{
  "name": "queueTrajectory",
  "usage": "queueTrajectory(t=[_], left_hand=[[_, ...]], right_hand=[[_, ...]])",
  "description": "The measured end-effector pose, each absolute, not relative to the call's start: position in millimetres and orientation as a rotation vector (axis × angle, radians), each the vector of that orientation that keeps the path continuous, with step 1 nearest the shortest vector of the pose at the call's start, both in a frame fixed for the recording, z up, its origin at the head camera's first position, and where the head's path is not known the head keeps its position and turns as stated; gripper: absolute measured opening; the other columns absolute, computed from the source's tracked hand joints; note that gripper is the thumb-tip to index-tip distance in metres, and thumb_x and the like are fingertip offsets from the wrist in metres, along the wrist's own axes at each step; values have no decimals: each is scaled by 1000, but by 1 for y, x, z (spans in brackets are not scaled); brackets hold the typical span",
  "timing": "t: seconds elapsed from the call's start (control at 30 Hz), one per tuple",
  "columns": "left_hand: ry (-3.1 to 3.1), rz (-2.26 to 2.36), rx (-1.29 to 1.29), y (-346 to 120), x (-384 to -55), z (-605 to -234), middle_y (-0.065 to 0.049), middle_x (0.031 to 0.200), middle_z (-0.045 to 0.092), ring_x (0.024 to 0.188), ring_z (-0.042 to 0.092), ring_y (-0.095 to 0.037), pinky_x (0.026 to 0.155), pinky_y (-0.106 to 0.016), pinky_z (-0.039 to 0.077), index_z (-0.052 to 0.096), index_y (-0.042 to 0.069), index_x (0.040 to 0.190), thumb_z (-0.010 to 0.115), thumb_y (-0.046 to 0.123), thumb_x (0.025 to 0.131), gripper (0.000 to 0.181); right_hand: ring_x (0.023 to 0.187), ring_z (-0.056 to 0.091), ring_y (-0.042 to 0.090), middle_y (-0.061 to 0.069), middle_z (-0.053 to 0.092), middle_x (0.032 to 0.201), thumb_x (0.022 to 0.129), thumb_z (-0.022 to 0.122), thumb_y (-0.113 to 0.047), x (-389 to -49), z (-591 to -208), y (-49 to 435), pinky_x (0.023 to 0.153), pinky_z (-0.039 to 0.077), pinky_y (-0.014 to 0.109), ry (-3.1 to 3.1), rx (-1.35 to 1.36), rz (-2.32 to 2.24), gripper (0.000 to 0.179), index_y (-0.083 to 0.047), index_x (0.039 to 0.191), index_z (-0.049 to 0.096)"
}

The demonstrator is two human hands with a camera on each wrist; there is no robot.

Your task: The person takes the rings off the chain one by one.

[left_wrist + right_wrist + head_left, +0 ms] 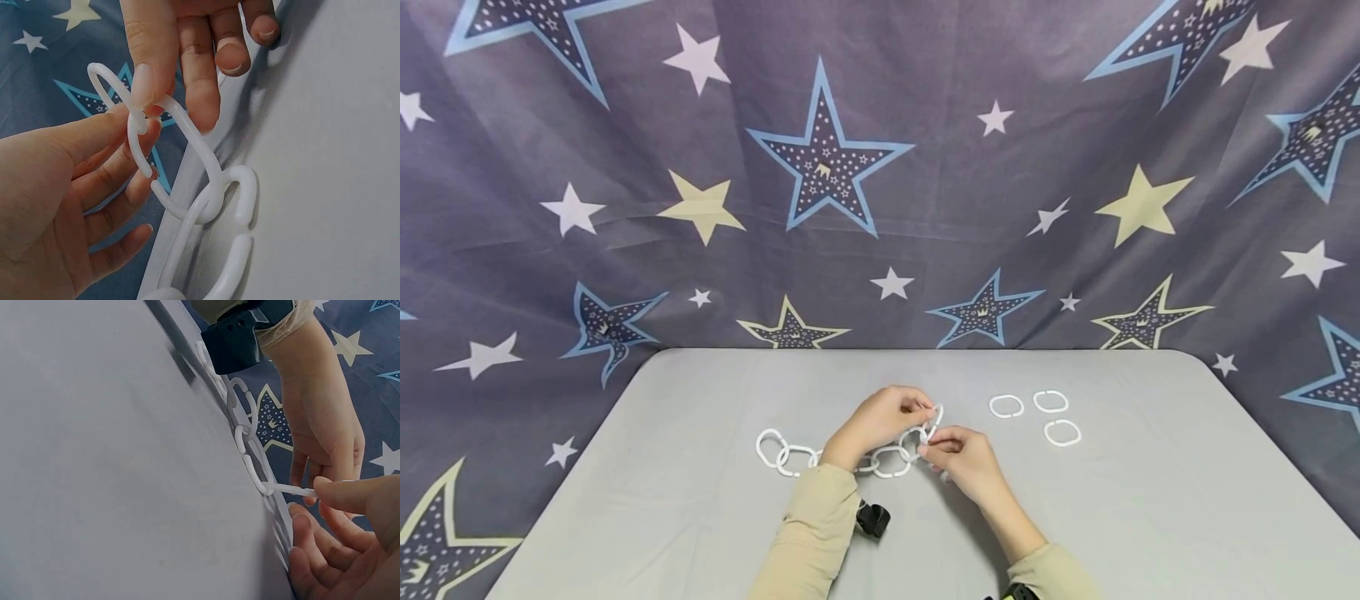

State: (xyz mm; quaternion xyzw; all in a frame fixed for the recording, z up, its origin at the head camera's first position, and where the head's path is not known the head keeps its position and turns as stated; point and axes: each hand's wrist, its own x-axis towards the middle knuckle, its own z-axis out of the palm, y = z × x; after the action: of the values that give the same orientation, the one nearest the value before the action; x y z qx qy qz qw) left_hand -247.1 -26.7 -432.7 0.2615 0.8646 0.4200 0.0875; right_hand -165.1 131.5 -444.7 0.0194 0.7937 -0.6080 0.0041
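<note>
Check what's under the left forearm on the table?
The white link chain runs under the left hand's wrist and comes out by the right hand. A black strap shows beside the sleeve. The links beneath the wrist are hidden.

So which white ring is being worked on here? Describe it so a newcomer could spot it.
On the grey table, a chain of white links runs from the left. The ring at its right end is lifted, pinched by the left hand and right hand; three loose rings lie flat beyond.
</note>
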Motion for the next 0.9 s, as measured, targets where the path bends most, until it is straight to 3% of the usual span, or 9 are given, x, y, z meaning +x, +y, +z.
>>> queueTrajectory(t=[0.37,0.9], left_hand=[[2630,1217,754,-28,-244,-430,12,85,70,82,64,-5,86,-35,48,74,18,107,68,29,94,18],[2808,1065,716,-34,-241,-427,14,82,67,73,60,-4,73,-33,47,74,21,105,69,33,93,18]], right_hand=[[57,62,15,18,72,77,83,77,-5,-163,-444,130,49,45,23,2463,64,-1943,16,7,90,69],[56,62,16,16,71,74,83,76,-3,-164,-446,129,49,44,23,2419,101,-2008,13,7,89,69]])
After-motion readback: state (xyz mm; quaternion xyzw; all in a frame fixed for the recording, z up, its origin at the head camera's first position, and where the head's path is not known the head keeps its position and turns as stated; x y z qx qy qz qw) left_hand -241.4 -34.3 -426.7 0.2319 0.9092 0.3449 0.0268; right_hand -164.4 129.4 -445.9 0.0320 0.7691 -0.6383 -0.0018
